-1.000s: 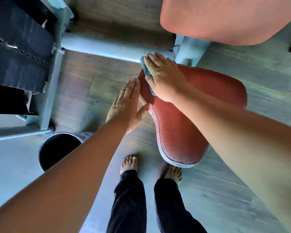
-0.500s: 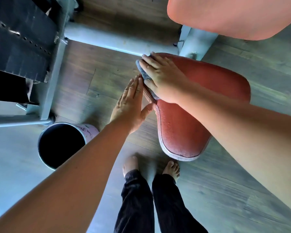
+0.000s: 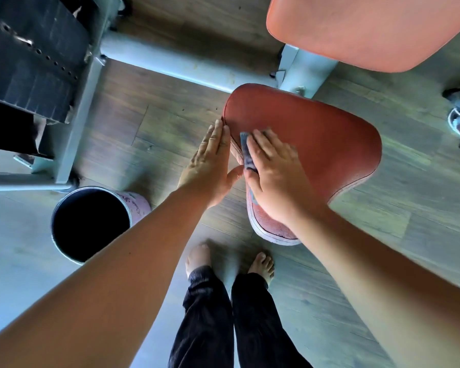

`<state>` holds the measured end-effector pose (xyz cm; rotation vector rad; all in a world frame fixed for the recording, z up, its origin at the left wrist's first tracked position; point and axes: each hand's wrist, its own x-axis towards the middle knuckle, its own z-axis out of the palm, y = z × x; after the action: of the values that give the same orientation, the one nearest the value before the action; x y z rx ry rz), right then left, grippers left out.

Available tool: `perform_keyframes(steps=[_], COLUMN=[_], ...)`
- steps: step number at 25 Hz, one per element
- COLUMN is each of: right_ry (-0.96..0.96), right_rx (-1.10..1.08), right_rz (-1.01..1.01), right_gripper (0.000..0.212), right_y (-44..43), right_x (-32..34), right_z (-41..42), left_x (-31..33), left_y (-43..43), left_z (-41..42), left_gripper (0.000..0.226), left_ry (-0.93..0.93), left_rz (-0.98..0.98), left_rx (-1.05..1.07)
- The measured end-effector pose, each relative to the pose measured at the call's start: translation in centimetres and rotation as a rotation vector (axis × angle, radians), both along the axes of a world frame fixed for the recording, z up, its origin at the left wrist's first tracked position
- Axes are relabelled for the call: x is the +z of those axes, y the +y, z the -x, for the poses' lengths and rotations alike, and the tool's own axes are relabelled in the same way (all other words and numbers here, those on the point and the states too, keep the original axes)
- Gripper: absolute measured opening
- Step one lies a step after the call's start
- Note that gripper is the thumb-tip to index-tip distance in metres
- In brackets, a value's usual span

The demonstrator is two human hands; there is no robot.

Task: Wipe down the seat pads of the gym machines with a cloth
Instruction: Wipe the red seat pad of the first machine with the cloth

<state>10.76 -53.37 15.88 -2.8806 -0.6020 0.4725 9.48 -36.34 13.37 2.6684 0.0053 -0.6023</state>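
Seat pad (image 3: 316, 144) is the red one in the middle of the shot, bolted to a grey frame (image 3: 170, 62) and sitting above a wood floor (image 3: 383, 208). Right hand (image 3: 272, 173) lies flat on the pad's left side, fingers stretched out and pressing a small blue-grey cloth (image 3: 247, 152) down onto the vinyl, so it's pinning the cloth under the palm and fingers rather than bunching it in a fist. Only a strip of cloth pokes out past the index finger, right along the pad's left edge.

Left hand (image 3: 210, 163) is open too, fingers straight and together, laid against the outside of that same left edge with the thumb touching the rim just beside the cloth. It isn't holding anything.

A second, lighter orange pad (image 3: 356, 30) sits higher up at the top right. Black weight stack (image 3: 29, 54) fills the top left corner. A bucket (image 3: 91, 224) with a pink outside and dark inside stands on the floor to the left, near the left forearm. Bare feet (image 3: 199, 258) and dark trousers (image 3: 205, 314) show at the bottom, just in front of the pad's narrow end.
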Motion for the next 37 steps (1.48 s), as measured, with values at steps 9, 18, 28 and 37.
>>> perform_keyframes(steps=[9,18,28,37], right_ry=[-0.003,-0.089,-0.056,-0.028], right_rx=[-0.301,-0.298,-0.234,-0.453], right_rz=[0.063,-0.004,-0.068,-0.040], right_gripper=[0.066,0.062,0.062,0.066], right_y=[-1.2,-8.1,-9.1,-7.9], right_x=[-1.7,-1.6,-1.2,-1.0], right_z=[-5.5,-0.6,3.5,1.1], left_x=[0.5,1.1,1.5,1.5], left_y=[-0.4,-2.7,-3.0,-3.4], left_z=[0.3,0.3,-0.3,0.0], left_gripper=[0.093,0.077,0.077,0.078], left_ry=[0.015,-0.081,-0.064,-0.070], left_rz=[-0.077,-0.092,-0.163,-0.157], left_rx=[-0.049,-0.155,-0.181,-0.156])
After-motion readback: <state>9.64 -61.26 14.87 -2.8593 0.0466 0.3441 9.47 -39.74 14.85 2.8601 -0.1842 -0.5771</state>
